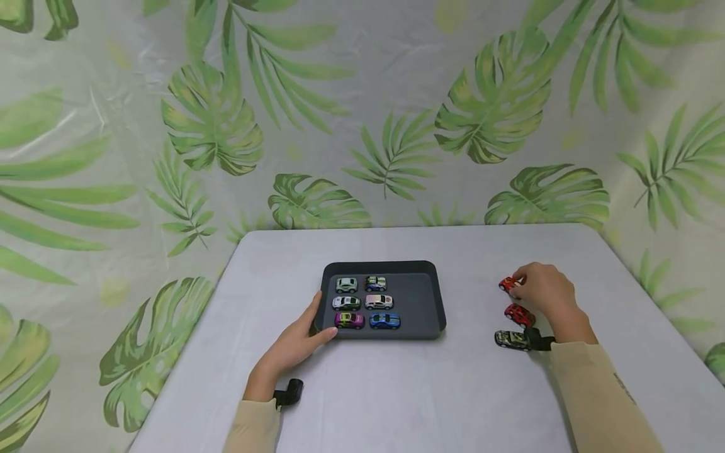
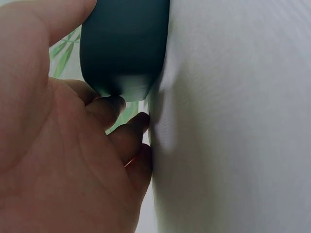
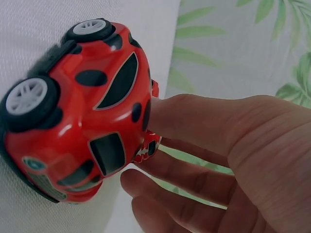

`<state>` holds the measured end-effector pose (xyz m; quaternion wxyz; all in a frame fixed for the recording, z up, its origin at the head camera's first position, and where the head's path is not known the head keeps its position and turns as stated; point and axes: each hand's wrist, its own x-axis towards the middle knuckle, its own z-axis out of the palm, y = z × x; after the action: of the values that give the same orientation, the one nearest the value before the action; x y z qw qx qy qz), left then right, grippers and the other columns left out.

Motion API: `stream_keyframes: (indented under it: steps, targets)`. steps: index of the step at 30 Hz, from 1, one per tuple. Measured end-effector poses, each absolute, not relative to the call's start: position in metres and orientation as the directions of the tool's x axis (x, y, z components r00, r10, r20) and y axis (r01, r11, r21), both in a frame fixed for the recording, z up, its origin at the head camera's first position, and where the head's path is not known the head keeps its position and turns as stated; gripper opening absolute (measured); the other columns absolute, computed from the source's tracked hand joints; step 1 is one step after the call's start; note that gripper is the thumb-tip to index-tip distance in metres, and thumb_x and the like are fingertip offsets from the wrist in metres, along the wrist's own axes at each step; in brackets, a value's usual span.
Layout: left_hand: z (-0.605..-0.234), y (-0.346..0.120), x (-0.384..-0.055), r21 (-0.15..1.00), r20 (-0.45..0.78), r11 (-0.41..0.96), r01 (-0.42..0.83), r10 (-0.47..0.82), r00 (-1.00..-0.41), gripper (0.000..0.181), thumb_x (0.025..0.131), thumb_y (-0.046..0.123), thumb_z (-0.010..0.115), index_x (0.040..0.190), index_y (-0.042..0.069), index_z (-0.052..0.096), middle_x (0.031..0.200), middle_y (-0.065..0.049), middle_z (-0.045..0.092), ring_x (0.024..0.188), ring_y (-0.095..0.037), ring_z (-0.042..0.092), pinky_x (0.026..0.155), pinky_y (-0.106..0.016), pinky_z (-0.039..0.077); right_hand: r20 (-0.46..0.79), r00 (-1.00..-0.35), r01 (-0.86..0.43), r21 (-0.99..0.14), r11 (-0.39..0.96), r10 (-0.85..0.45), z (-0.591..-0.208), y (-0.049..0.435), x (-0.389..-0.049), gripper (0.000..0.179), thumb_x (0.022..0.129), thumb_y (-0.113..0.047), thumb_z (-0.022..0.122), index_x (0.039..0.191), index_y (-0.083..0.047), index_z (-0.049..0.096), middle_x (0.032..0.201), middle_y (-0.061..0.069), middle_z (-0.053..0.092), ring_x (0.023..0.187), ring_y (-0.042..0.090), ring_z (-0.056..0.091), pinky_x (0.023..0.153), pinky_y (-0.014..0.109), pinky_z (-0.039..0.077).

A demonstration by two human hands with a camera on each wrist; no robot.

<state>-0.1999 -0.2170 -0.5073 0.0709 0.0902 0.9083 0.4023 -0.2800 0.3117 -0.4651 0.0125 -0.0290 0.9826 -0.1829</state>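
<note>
My left hand [image 1: 294, 345] holds the near left corner of a dark grey tray [image 1: 419, 308], thumb at the front edge and fingers along the left side. In the left wrist view the tray's rounded outer wall [image 2: 124, 48] sits between thumb and fingers. Over at the right, my right hand [image 1: 545, 290] pinches a small red toy car [image 1: 507, 284] between thumb and fingers. Most of that car is hidden in the right wrist view behind a red toy car with black spots [image 3: 92, 104], which stands on the table nearer to me.
Several toy cars stand in the tray in two columns, among them a purple one [image 1: 349, 321] and a blue one [image 1: 385, 321]. A camouflage-patterned toy car [image 1: 511, 340] stands below the right wrist. White cloth covers the table [image 1: 408, 396]; a leaf-printed curtain hangs behind.
</note>
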Motion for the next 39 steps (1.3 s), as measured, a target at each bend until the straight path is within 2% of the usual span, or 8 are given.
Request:
stream_keyframes:
  steps: [9, 16, 29, 39]
  targets:
    - [-0.509, -0.217, -0.200, 0.749, -0.066, 0.655, 0.101, 0.225, -0.972, 0.095, 0.093, 0.057, 0.065, 0.164, 0.030, 0.007, 0.166, -0.002, 0.018, 0.149, -0.030, 0.023, 0.117, -0.055, 0.025, 0.001, -0.997, -0.070, -0.373, 0.925, -0.075, -0.474, 0.313, -0.283, 0.045, 0.080, -0.019, 0.079, 0.119, 0.002, 0.070, 0.098, 0.020, 0.069, 0.079, 0.034, 0.063, 0.057, 0.044, 0.050]
    - [-0.509, -0.217, -0.201, 0.747, -0.066, 0.658, 0.096, 0.217, -0.974, 0.095, 0.093, 0.056, 0.066, 0.164, 0.029, 0.008, 0.166, -0.004, 0.019, 0.149, -0.031, 0.024, 0.116, -0.055, 0.025, 0.008, -0.994, -0.102, -0.369, 0.924, -0.107, -0.475, 0.314, -0.285, 0.042, 0.080, -0.016, 0.079, 0.114, 0.007, 0.071, 0.099, 0.023, 0.069, 0.084, 0.038, 0.062, 0.068, 0.052, 0.051]
    - [-0.508, -0.217, -0.199, 0.760, -0.055, 0.641, 0.107, 0.227, -0.972, 0.095, 0.094, 0.054, 0.067, 0.164, 0.027, 0.008, 0.165, -0.005, 0.019, 0.149, -0.030, 0.023, 0.117, -0.055, 0.024, 0.026, -0.993, -0.115, -0.368, 0.923, -0.114, -0.465, 0.307, -0.280, 0.038, 0.077, -0.005, 0.069, 0.113, 0.006, 0.071, 0.102, 0.025, 0.069, 0.086, 0.039, 0.062, 0.068, 0.052, 0.051]
    - [-0.508, -0.217, -0.198, 0.749, -0.056, 0.655, 0.103, 0.218, -0.974, 0.095, 0.094, 0.055, 0.066, 0.164, 0.028, 0.008, 0.165, -0.004, 0.019, 0.149, -0.031, 0.023, 0.117, -0.055, 0.024, 0.054, -0.992, -0.125, -0.356, 0.926, -0.113, -0.460, 0.292, -0.276, 0.033, 0.084, -0.008, 0.069, 0.115, 0.001, 0.072, 0.107, 0.023, 0.070, 0.092, 0.040, 0.063, 0.066, 0.051, 0.052]
